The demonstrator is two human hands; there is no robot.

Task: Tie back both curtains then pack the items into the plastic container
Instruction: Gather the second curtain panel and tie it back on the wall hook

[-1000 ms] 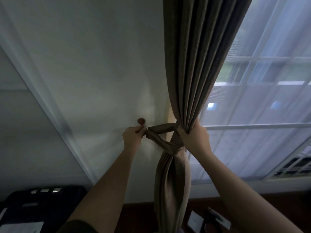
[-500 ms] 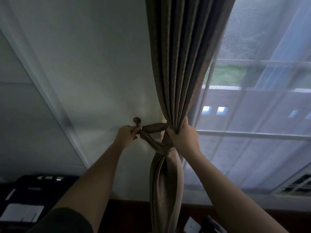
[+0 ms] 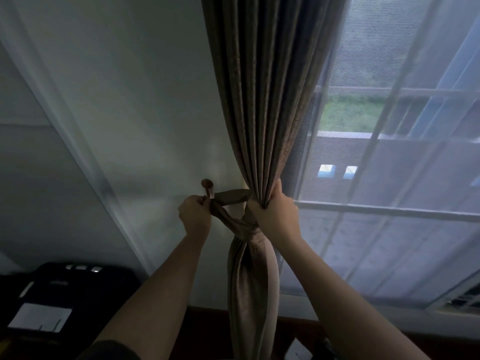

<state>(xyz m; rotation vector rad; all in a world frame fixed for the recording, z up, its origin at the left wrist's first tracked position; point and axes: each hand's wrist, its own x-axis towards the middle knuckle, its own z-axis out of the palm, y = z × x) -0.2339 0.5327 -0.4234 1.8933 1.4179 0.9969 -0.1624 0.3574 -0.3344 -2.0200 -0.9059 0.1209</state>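
While the right hand (image 3: 275,214) grips the gathered brown pleated curtain (image 3: 259,100) at its waist, the left hand (image 3: 194,216) pinches the end of the matching fabric tieback band (image 3: 231,197) just below the round brown wall knob (image 3: 207,183), beside the sheer-covered window (image 3: 389,178).

Pale wall (image 3: 124,94) beside a paned window (image 3: 389,211)
A black case (image 3: 85,289) bearing a white label (image 3: 39,317) sits low left
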